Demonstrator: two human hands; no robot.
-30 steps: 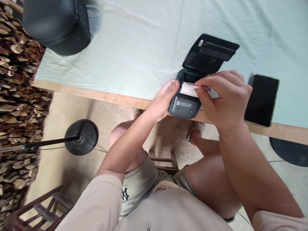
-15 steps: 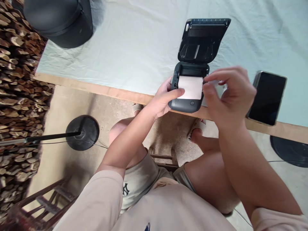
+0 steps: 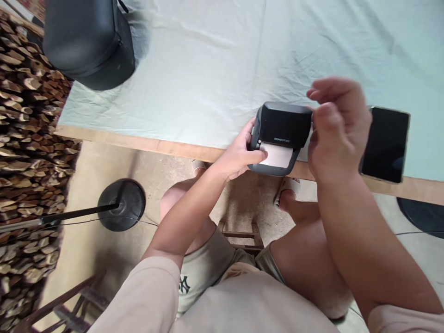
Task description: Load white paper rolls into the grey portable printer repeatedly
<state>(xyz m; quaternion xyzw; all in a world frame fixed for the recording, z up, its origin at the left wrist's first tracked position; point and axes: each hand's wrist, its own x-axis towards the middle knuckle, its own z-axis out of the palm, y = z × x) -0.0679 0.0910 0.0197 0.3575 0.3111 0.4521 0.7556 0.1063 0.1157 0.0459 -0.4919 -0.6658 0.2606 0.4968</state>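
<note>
A small dark grey label printer point(image 3: 282, 134) sits at the near edge of the table, its lid down. A strip of white paper point(image 3: 277, 156) sticks out of its front. My left hand point(image 3: 239, 155) grips the printer's left side, with the thumb lying on the paper. My right hand point(image 3: 338, 127) hovers just to the right of the lid, blurred, fingers loosely curled and holding nothing that I can see. It partly hides the printer's right edge.
A black phone point(image 3: 385, 144) lies screen up to the right of the printer. A black round case point(image 3: 88, 41) stands at the table's far left on the pale green cloth point(image 3: 208, 60). Stacked firewood point(image 3: 27, 138) and a black stand base point(image 3: 121, 204) are on the left.
The printer's lid was open and upright; now it is shut over the paper roll. My right hand has left the paper and lifted to the right. My left hand still holds the printer.
</note>
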